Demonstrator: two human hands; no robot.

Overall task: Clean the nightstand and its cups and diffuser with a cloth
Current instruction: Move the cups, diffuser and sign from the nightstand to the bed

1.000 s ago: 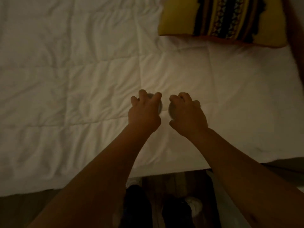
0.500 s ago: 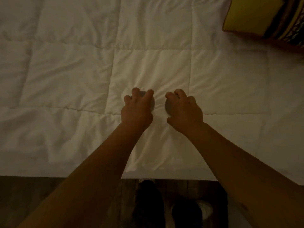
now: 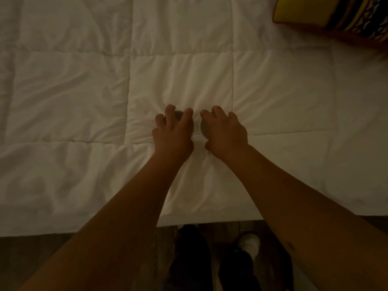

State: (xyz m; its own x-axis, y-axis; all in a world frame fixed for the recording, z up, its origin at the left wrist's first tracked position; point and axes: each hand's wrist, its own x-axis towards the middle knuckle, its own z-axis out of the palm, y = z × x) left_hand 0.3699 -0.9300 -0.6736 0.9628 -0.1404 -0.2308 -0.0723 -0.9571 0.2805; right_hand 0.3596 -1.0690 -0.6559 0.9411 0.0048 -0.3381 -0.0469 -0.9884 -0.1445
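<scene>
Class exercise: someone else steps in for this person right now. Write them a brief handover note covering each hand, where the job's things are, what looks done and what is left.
Left hand: fingers curled over the top of a cup standing on the white quilt.
Right hand: gripping a second cup the same way, just beside the first; the two cups are close but apart.
Both cups press into the bedding. A patterned cushion lies at the far right.
The nightstand, diffuser and cloth are out of view.
Done: cups brought over to the bed. Whether they have been wiped cannot be told.
Left: probably let go, then wipe the nightstand and the rest.
</scene>
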